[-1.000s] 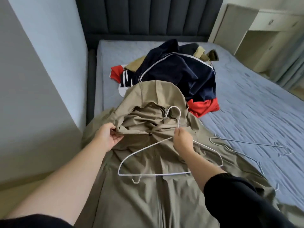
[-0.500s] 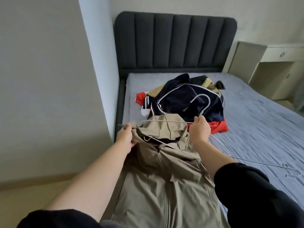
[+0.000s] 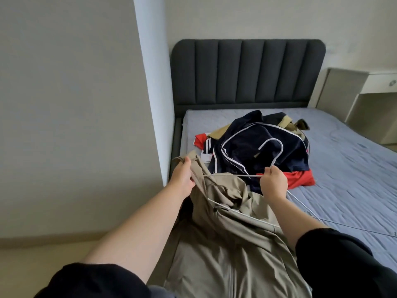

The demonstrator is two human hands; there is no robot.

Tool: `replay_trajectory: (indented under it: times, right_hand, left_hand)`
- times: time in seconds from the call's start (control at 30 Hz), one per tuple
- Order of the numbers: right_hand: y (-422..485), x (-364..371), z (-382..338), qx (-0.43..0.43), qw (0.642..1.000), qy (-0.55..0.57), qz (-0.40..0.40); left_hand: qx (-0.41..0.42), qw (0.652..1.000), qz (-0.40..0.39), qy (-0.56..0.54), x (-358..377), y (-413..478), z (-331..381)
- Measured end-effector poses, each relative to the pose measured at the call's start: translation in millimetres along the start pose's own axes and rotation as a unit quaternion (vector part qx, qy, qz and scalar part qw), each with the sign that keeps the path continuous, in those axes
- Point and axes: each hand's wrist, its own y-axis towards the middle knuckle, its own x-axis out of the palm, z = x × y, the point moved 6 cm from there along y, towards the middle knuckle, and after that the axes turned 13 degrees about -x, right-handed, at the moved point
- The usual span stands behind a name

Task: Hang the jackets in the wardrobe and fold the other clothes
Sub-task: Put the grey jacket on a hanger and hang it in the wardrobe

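Nearest to us, the khaki jacket (image 3: 225,250) hangs front side up over the near end of the bed (image 3: 354,168), its closed zip running down toward us between our two black sleeves. Our left hand (image 3: 182,177) is raised at the jacket's left shoulder, fingers and thumb curled tight on a fold of the fabric near the collar and lifting it. Our right hand (image 3: 274,182) is closed round the neck of a white wire hanger (image 3: 277,147), just under the hook. The hook stands upright above the fist. One wire arm runs left from the fist into the jacket's shoulder close to the left hand. Another wire of the hanger crosses the jacket's chest lower down.

To the right of our right forearm, a spare wire hanger (image 3: 354,226) lies flat on the blue-grey sheet.

Beyond our hands sits a pile of clothes in the middle of the bed: a navy jacket (image 3: 242,147) with white piping on top, a red garment (image 3: 300,179) poking out at its near right edge and again at the far left, and tan pieces at the back.

Farther off stands the dark padded headboard (image 3: 247,72). A pale wall corner (image 3: 152,82) rises on the left and a cream desk (image 3: 376,82) stands at the far right.
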Motion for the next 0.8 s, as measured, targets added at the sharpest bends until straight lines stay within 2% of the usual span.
replay_trajectory:
  times: [0.17,0.3,0.33,0.4,0.47,0.5,0.57,0.63,0.7,0.73,0.77,0.8]
  right_hand:
    - [4,11,-25,0.003,1.0,0.003,-0.026]
    - [16,27,-41,0.051,0.994,0.087,-0.037]
    - [20,28,-43,0.067,0.99,0.117,-0.035]
    - [30,29,-49,0.087,0.981,0.17,-0.03]
    - [37,28,-59,0.083,0.975,0.205,-0.027]
    - [40,28,-66,0.072,0.973,0.218,-0.027]
    - [43,28,-81,0.036,0.971,0.234,-0.031]
    - [43,29,-96,0.0,0.97,0.239,-0.04]
    - [41,31,-110,-0.031,0.968,0.241,-0.055]
    - [40,32,-117,-0.048,0.969,0.236,-0.064]
    - [38,33,-123,-0.065,0.969,0.224,-0.076]
    - [35,34,-129,-0.083,0.97,0.213,-0.088]
  left_hand:
    - [-0.062,0.986,-0.155,0.013,51,-25,-13]
    - [-0.099,0.965,-0.226,0.094,62,-33,-35]
    - [-0.102,0.963,-0.214,0.127,56,-33,-39]
    - [-0.077,0.964,-0.135,0.214,34,-26,-38]
    - [-0.017,0.939,-0.029,0.343,8,-20,-22]
    - [0.031,0.904,0.024,0.425,-2,-18,-8]
    - [0.159,0.798,0.121,0.568,-12,-23,23]
    - [0.329,0.692,0.2,0.611,-5,-42,54]
    - [0.497,0.589,0.204,0.604,11,-63,71]
    - [0.544,0.541,0.19,0.613,20,-68,73]
    - [0.55,0.51,0.17,0.639,28,-66,73]
    - [0.53,0.495,0.155,0.671,34,-62,72]
